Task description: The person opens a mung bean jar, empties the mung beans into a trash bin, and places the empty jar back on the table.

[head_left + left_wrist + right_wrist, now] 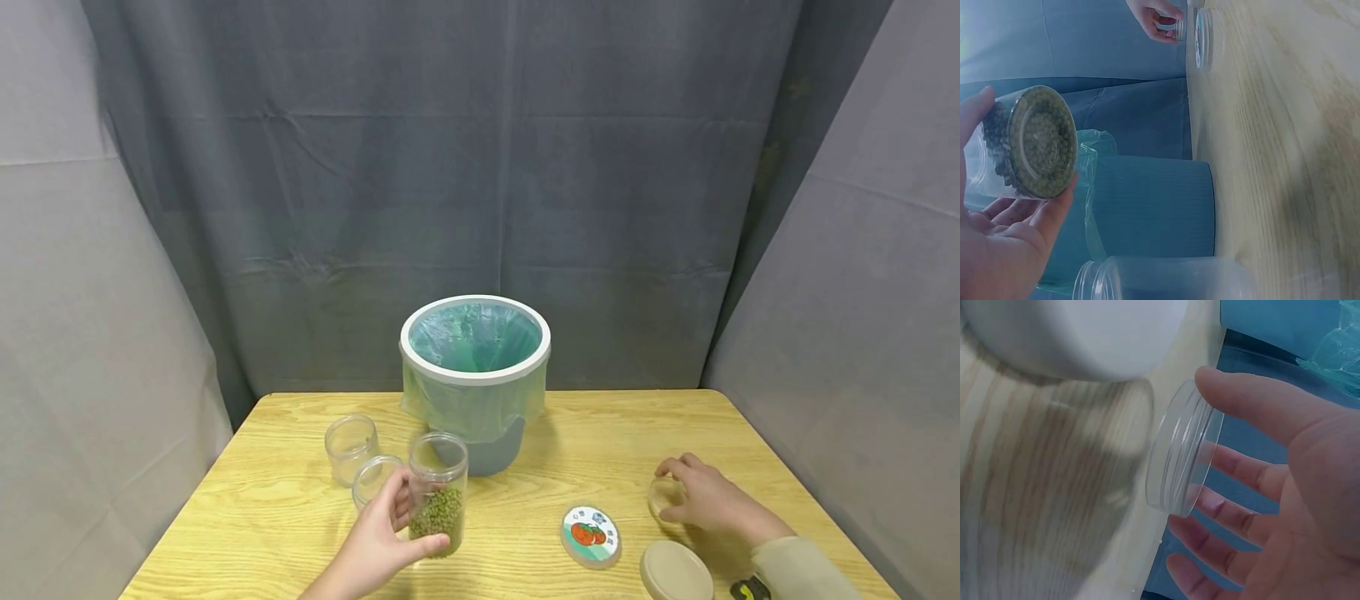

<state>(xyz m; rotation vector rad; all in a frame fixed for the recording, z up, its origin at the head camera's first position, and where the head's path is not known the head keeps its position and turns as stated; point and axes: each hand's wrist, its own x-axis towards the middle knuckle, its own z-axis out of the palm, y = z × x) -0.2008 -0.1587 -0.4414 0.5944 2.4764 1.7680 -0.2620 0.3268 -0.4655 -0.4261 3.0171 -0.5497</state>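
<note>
My left hand (378, 533) grips a clear jar (437, 510) partly filled with green mung beans, tilted a little over the table. In the left wrist view the beans show through the jar's base (1044, 142), with the thumb on one side and fingers on the other. Over at the right, my right hand (711, 502) pinches a shallow clear lid (1182, 450) by its rim between thumb and fingers, low by the tabletop. Two clear jars, one farther back (349, 454) and one nearer (367, 483), stand beside the left hand; the nearer is partly hidden by it.
A bin (501, 454) with a white rim and a green bag lining stands at the middle back. Between the hands lies a round lid with a tomato picture (590, 536). A beige round lid (677, 572) is at the front right. Grey curtains (465, 167) surround the table.
</note>
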